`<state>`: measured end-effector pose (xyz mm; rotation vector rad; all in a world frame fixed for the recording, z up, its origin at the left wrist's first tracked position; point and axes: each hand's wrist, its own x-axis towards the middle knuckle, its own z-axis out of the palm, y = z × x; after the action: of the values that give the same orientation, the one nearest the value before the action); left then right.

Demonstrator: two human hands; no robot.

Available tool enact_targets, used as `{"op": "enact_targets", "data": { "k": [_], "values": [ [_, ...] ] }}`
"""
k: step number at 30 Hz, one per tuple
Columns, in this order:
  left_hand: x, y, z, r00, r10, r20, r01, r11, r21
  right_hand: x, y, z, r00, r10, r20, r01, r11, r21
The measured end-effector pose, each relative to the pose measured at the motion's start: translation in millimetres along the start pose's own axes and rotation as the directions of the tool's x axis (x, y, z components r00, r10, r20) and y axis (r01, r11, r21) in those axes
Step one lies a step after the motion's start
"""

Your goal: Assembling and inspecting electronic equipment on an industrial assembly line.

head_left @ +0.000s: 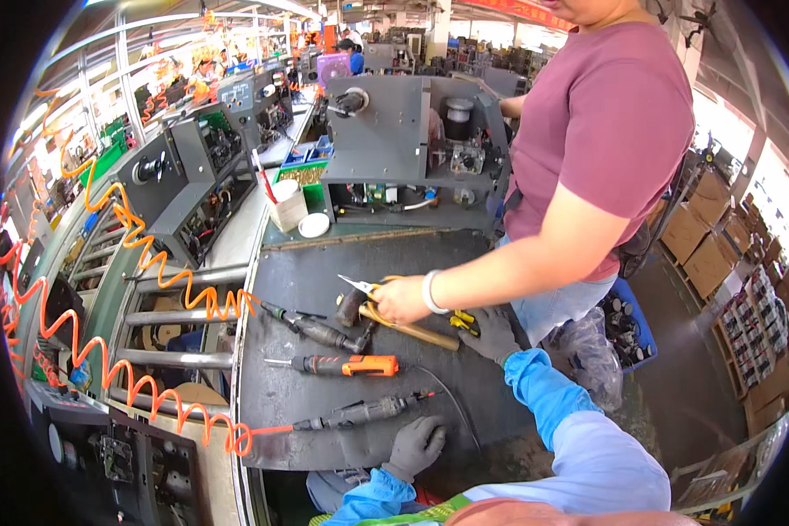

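Note:
My right hand (493, 337), in a grey glove, is at the bench's right side with its fingers closed round the end of a yellow-and-black-handled hand tool (463, 322); the tool's exact kind is partly hidden. At the near edge of the bench rests my left hand (416, 447), also gloved, its fingers loosely bent and nothing visible in them. Closest to it lies a dark grey air screwdriver (355, 412) on an orange hose. Across from me, a co-worker's bare hand (401, 300) holds yellow-handled pliers (357, 285) above a wooden-handled hammer (421, 331).
An orange-and-black power screwdriver (351, 365) and another dark air tool (311, 329) lie on the black bench mat (302, 263). Orange coiled hoses (140, 232) hang over the roller conveyor (175, 317) at left. A grey machine housing (377, 131) stands behind the bench.

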<state>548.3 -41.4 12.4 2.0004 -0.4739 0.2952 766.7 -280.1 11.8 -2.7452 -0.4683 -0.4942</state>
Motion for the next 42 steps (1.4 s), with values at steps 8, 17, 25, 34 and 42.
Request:
{"op": "enact_targets", "data": {
  "k": [8,17,25,34,42],
  "values": [
    [2.8,1.2,-3.2,1.0,-0.015,0.025,0.015,1.0,-0.013,-4.4,1.6,0.4,0.999,0.013,0.038,-0.014,1.0,0.005],
    [-8.7,-0.2,0.9,0.999,0.043,0.016,-0.043,0.999,0.018,-9.8,7.3,12.4,0.984,-0.108,-0.145,0.093,0.99,-0.106],
    [-5.0,-12.8,-3.0,0.985,0.144,-0.091,-0.142,0.989,0.036,9.7,31.9,-10.5,0.999,-0.012,-0.052,0.027,0.954,0.298],
    [-30.4,-26.6,-54.1,0.999,-0.011,-0.049,0.023,0.971,0.239,-5.3,-124.8,-69.7,0.969,0.078,-0.235,-0.015,0.965,0.262],
    [-25.7,-21.2,-51.9,0.998,-0.012,-0.055,0.029,0.952,0.306,41.1,-177.4,19.1,0.966,-0.237,0.1,0.256,0.927,-0.275]
  ]
}}
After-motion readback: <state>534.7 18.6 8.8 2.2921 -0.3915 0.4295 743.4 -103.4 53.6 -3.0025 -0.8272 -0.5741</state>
